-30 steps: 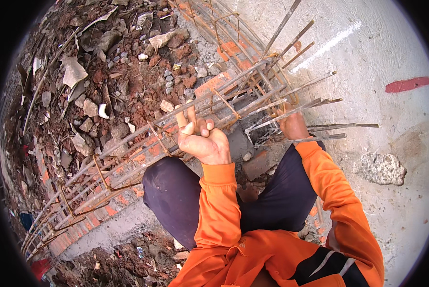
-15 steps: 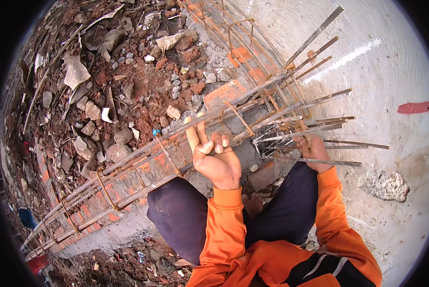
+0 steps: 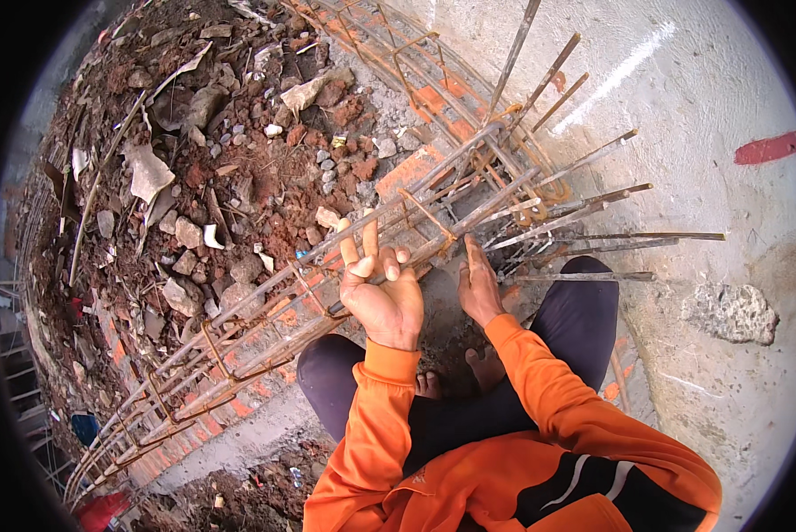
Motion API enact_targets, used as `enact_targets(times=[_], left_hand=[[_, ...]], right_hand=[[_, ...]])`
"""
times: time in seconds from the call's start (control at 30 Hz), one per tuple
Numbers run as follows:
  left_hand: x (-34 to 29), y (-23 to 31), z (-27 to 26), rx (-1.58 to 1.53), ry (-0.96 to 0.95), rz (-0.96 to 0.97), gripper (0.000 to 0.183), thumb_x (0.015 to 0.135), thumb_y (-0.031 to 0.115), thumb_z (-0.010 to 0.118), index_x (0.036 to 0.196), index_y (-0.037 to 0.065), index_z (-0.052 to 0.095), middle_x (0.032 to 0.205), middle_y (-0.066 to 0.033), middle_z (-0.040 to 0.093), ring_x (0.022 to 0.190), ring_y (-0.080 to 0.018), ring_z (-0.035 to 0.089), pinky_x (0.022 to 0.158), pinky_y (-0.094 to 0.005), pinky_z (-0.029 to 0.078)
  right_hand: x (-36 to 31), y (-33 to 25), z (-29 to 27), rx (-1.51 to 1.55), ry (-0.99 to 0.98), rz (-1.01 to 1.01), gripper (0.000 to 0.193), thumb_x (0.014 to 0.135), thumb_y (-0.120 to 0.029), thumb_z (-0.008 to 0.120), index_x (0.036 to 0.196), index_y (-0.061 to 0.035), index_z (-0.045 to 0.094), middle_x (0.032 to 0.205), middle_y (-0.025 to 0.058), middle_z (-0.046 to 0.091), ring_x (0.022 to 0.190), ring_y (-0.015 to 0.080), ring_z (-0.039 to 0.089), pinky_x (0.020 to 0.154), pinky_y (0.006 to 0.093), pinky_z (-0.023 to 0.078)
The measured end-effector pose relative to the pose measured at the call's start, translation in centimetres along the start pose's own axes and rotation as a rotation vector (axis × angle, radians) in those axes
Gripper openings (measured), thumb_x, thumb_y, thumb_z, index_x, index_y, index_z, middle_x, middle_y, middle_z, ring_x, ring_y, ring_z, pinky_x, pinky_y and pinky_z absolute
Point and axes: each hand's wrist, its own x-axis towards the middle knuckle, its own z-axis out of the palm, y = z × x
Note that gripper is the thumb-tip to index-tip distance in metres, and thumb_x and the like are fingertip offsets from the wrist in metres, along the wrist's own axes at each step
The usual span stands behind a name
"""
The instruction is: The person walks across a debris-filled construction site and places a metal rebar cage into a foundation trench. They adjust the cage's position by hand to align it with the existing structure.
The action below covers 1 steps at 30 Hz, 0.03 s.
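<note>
A long rusty rebar cage (image 3: pixel 278 335) runs diagonally in front of me, made of straight bars tied with square stirrups (image 3: pixel 429 213). My left hand (image 3: pixel 384 297) lies palm up against its bars. Its first two fingers are stretched out and apart at the upper bars, while the other two curl loosely. The palm shows bare. Just right of it, my right hand (image 3: pixel 479 285) has its fingers extended, their tips near or touching the lower bar. Whether they touch is unclear. Beyond this hand, several bar ends (image 3: pixel 593 202) fan out to the right.
Beneath the cage runs a brick course (image 3: pixel 211 426) with mortar. A second stretch of cage (image 3: pixel 389 40) goes along the wall (image 3: pixel 708 222) at the far side. Rubble and red soil (image 3: pixel 256 177) spread to the left. My bent knees (image 3: pixel 584 301) are close below the bars.
My right hand has left the bar ends, moving left to the lower bar beside my left hand, and its fingers have straightened. The left hand keeps its pose; the view has shifted.
</note>
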Motion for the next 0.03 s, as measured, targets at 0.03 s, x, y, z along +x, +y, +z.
enact_targets(times=[0.03], left_hand=[[0.07,0.81,-0.90,0.022,-0.034,0.000,0.079,0.070,0.007,0.048,0.146,0.014,0.025,0.148,-0.0169,0.027,0.059,-0.0115,0.042,0.073,-0.0284,0.041]], right_hand=[[0.87,-0.84,0.63,0.007,-0.018,-0.015,0.055,0.087,0.003,0.041,0.140,0.0027,0.027,0.144,0.0238,0.030,0.133,0.0382,0.029,0.110,0.0397,0.026]])
